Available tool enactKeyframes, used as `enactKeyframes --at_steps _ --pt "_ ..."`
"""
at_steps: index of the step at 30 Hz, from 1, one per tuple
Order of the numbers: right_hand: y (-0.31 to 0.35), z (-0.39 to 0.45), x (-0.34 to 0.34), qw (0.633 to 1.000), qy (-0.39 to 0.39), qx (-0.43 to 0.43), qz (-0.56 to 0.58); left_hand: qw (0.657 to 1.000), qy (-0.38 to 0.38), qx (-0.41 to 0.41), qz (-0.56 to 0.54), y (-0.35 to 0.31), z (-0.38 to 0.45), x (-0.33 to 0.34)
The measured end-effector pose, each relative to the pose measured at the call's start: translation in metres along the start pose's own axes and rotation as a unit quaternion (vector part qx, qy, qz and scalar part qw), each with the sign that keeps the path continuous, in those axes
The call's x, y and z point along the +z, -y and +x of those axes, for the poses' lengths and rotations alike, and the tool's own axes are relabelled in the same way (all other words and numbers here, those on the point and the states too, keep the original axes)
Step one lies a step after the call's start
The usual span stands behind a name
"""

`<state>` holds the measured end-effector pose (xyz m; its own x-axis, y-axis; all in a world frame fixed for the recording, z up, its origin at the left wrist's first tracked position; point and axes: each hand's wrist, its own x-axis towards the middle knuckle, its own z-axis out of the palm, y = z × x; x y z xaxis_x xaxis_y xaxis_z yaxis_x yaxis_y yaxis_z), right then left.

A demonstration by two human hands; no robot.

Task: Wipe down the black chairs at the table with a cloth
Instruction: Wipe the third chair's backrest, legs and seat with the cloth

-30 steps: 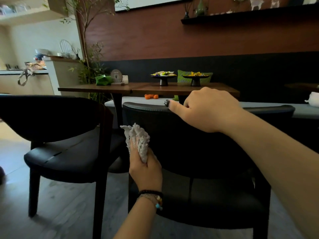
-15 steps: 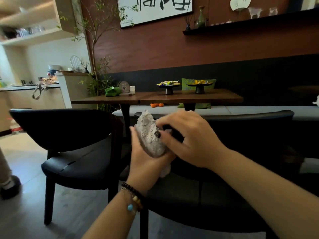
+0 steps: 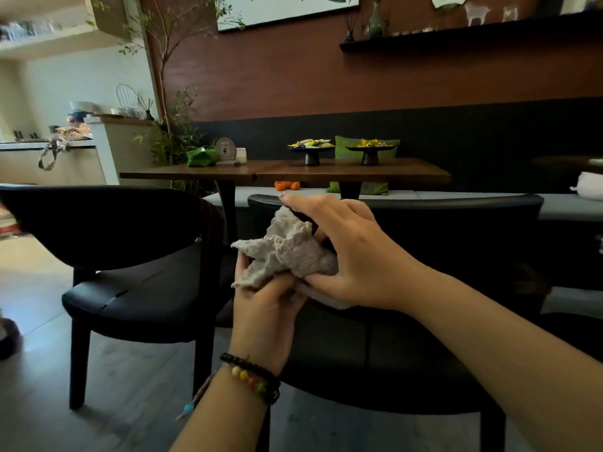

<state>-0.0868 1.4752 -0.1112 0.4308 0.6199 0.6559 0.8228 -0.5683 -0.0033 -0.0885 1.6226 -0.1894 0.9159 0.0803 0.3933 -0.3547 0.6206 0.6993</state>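
Observation:
A crumpled grey-white cloth (image 3: 287,249) sits between both hands, in front of the curved backrest of the near black chair (image 3: 456,230). From below, my left hand (image 3: 266,314), with bead bracelets at the wrist, grips the cloth. My right hand (image 3: 346,249) holds the cloth from the right side, thumb under it and fingers spread over its top. A second black chair (image 3: 130,288) stands to the left, its back toward me. Both chairs face the wooden table (image 3: 287,171).
On the table stand two dark footed dishes of food (image 3: 311,151), a green folded object (image 3: 202,158) and a small round item. A grey bench runs behind it along the dark wall. A kitchen counter is far left. Grey floor lies around the chairs.
My right hand left the chair's top rail and came down onto the cloth. My left hand rose with the cloth, which now spreads out between both hands.

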Motion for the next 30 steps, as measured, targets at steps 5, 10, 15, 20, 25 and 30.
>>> enactKeyframes --at_steps 5,10,15,20,25,30 --pt "0.008 -0.034 -0.010 0.984 -0.063 0.074 0.153 0.956 -0.075 0.049 0.281 -0.009 -0.018 -0.005" --pt "0.008 -0.057 -0.021 0.980 -0.032 0.127 0.152 0.895 0.131 0.077 0.419 -0.019 -0.026 -0.009" --pt "0.007 -0.065 -0.022 0.986 -0.070 0.119 0.097 0.926 0.167 0.026 0.338 -0.011 -0.028 0.009" --pt "0.011 -0.082 -0.001 0.988 -0.077 0.133 0.003 0.934 0.127 0.050 0.330 -0.006 -0.015 0.017" --pt "0.003 -0.075 -0.004 0.984 -0.104 0.094 -0.107 0.833 0.092 0.257 0.481 -0.021 0.016 0.022" --pt "-0.012 -0.049 -0.009 0.924 -0.202 -0.029 -0.324 0.762 0.058 0.317 0.562 -0.038 0.082 0.036"
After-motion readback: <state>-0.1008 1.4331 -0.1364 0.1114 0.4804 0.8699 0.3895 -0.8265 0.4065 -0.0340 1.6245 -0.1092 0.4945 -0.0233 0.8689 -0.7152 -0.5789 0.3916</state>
